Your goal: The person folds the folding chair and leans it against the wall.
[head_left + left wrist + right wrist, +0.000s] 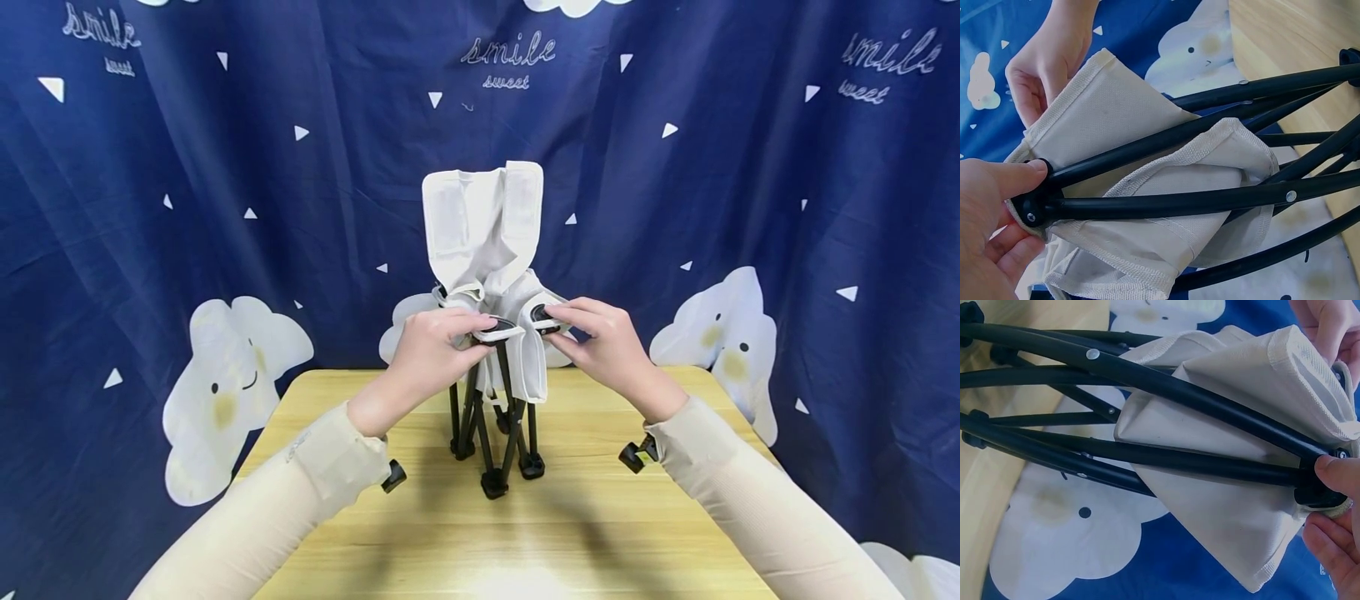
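A small folding camp chair with pale fabric [483, 225] and black tube legs stands partly folded on the wooden table, its black feet [493, 483] bunched close together. My left hand [438, 346] pinches a black corner joint [1030, 206] on the near left, thumb on top and fingers beneath. On the near right, my right hand [603, 342] grips the matching black joint [1319, 487] between thumb and fingers. The seat cloth [1222, 425] hangs in loose folds between the crossed tubes. Behind the hands, the backrest rises upright with its two sides folded inward.
The wooden table [375, 533] has rounded back corners. Behind it hangs a dark blue curtain [360, 108] with white triangles, lettering and smiling clouds. Dark wrist-worn devices show below both sleeves [330, 454].
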